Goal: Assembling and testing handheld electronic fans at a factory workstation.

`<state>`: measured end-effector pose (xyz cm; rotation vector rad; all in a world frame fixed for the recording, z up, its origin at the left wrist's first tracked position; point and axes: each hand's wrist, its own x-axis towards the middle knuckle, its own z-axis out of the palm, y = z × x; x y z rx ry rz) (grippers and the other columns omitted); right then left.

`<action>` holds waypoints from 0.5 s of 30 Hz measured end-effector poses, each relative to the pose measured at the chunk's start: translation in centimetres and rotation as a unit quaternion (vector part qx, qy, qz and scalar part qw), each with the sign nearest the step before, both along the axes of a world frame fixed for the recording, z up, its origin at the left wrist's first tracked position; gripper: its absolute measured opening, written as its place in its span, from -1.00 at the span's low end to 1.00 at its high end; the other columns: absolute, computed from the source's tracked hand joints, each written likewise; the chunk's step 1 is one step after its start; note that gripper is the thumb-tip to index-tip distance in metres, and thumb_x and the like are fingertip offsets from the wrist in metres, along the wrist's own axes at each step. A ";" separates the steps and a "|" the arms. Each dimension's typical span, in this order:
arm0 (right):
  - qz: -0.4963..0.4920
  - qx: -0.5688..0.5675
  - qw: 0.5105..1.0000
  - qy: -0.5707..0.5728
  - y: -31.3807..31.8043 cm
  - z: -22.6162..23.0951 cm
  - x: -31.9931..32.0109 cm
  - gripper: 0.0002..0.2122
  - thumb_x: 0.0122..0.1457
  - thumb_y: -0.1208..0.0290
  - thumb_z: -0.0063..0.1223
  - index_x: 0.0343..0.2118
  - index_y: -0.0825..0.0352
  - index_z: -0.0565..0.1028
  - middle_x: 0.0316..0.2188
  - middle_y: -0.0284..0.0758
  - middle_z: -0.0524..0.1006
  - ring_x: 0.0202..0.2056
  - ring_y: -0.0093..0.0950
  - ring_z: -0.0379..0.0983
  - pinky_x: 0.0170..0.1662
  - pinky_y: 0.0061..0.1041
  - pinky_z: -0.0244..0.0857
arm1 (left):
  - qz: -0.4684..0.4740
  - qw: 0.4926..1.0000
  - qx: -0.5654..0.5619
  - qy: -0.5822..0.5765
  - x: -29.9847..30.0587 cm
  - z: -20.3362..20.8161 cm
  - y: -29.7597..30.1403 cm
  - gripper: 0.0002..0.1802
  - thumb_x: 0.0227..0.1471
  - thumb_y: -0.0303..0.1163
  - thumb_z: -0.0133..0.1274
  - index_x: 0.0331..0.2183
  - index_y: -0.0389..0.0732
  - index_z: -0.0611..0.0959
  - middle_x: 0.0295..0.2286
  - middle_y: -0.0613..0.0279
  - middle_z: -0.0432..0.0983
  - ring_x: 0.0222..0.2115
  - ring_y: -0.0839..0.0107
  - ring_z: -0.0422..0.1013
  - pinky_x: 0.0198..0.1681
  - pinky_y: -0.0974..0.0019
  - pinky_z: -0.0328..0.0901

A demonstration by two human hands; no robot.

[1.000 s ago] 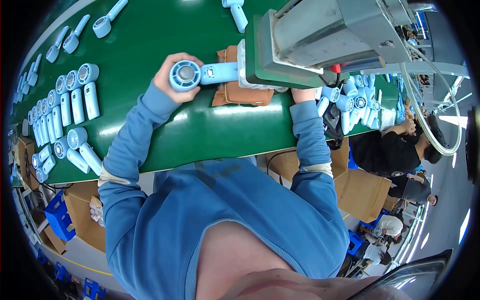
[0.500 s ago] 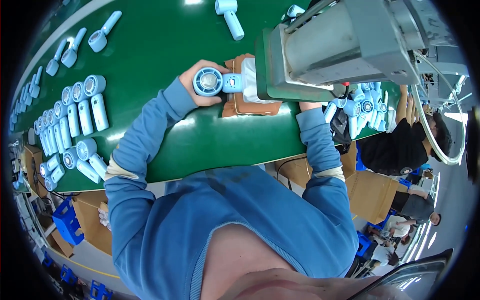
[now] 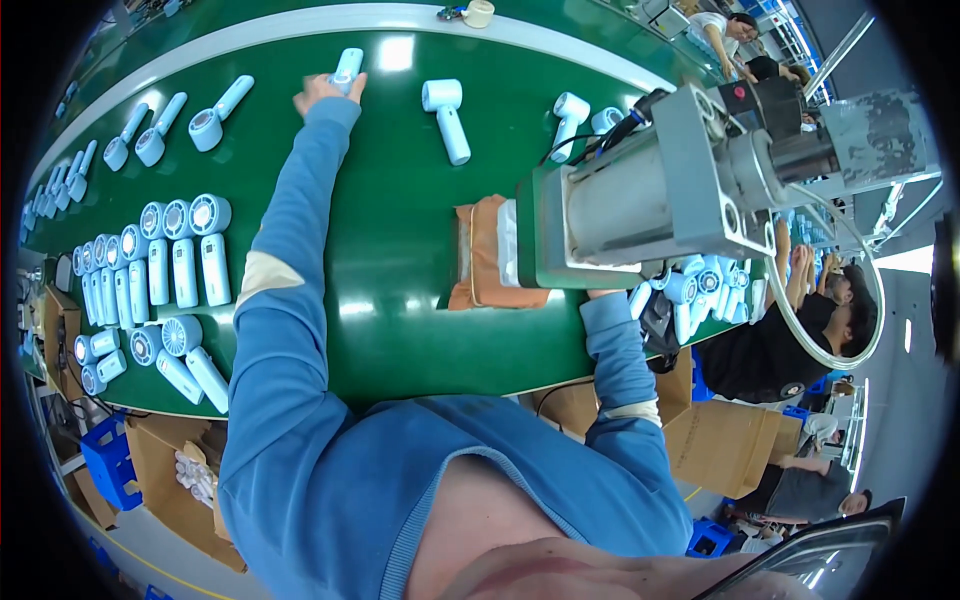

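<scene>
My left arm reaches far across the green table. My left hand is closed round the head of a light-blue handheld fan, whose handle points away from me. Under the press machine lies an orange-brown padded block with a white sheet against it; no fan shows on the visible part of the block. Only a sliver of my right hand shows below the machine, and its fingers are hidden. Another light-blue fan lies to the right of my left hand.
Rows of light-blue fans lie on the left, with more fans along the far side. A pile of fans sits right of the machine, near a co-worker. Cardboard boxes stand below the table's near edge.
My left hand has carried the fan off the padded block, away from me and to the left. The right arm stays by the machine. The view has shifted, showing more of the table's far side.
</scene>
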<state>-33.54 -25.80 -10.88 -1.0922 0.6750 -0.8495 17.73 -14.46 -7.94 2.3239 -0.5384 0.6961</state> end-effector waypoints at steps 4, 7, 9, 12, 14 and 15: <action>0.007 0.116 0.966 -0.233 -1.8 -1.2 -0.4 -0.45 0.25 0.02 -0.24 0.24 0.21 0.15 0.20 -0.26 0.26 0.17 -0.24 0.22 0.28 -0.22 -0.01 | -0.187 0.979 0.061 -0.054 -1.6 4.2 -3.3 -0.15 -0.13 0.26 0.05 -0.04 -0.31 0.45 0.22 -0.11 -0.11 0.20 0.10 -0.03 0.20 0.01 -0.05; 0.011 0.110 0.974 -0.199 -2.2 -1.0 0.1 -0.40 0.20 -0.05 -0.23 0.24 0.17 0.15 0.20 -0.27 0.25 0.18 -0.21 0.19 0.27 -0.14 -0.02 | -0.280 0.939 0.078 -0.184 -1.4 0.1 -6.9 -0.15 -0.18 0.25 0.10 -0.06 -0.29 0.48 0.14 -0.09 0.13 0.08 0.07 0.19 0.13 0.06 0.09; -0.005 0.109 0.978 -0.180 -2.1 -1.1 -0.2 -0.37 0.17 -0.09 -0.22 0.24 0.14 0.15 0.21 -0.27 0.24 0.19 -0.19 0.17 0.27 -0.09 -0.03 | -0.342 0.935 0.080 -0.041 -1.8 2.7 -5.3 -0.24 -0.22 0.12 0.18 -0.10 -0.27 0.51 0.00 -0.05 0.26 -0.04 0.10 0.29 0.04 0.11 0.18; -0.018 0.123 0.981 -0.152 -2.3 -0.8 0.4 -0.33 0.12 -0.16 -0.22 0.25 0.11 0.14 0.22 -0.28 0.23 0.20 -0.16 0.14 0.25 -0.01 -0.05 | -0.403 0.892 0.097 0.179 -1.6 7.0 0.1 -0.35 -0.30 -0.07 0.30 -0.16 -0.23 0.55 -0.22 0.02 0.47 -0.23 0.14 0.43 -0.10 0.20 0.32; -0.028 0.131 0.982 -0.134 -2.4 0.1 1.0 -0.30 0.09 -0.20 -0.21 0.25 0.08 0.14 0.22 -0.28 0.22 0.21 -0.14 0.12 0.25 0.04 -0.05 | -0.420 0.864 0.106 0.256 -2.6 6.1 4.2 -0.38 -0.32 -0.13 0.34 -0.18 -0.22 0.57 -0.30 0.05 0.54 -0.30 0.15 0.48 -0.14 0.23 0.37; -0.033 0.136 0.982 -0.124 -2.2 0.4 1.3 -0.28 0.07 -0.22 -0.21 0.25 0.07 0.14 0.22 -0.28 0.22 0.22 -0.13 0.11 0.24 0.07 -0.06 | -0.458 0.875 0.058 0.144 -3.4 5.1 7.2 -0.41 -0.36 -0.27 0.34 -0.18 -0.22 0.56 -0.31 0.07 0.55 -0.32 0.19 0.49 -0.17 0.25 0.38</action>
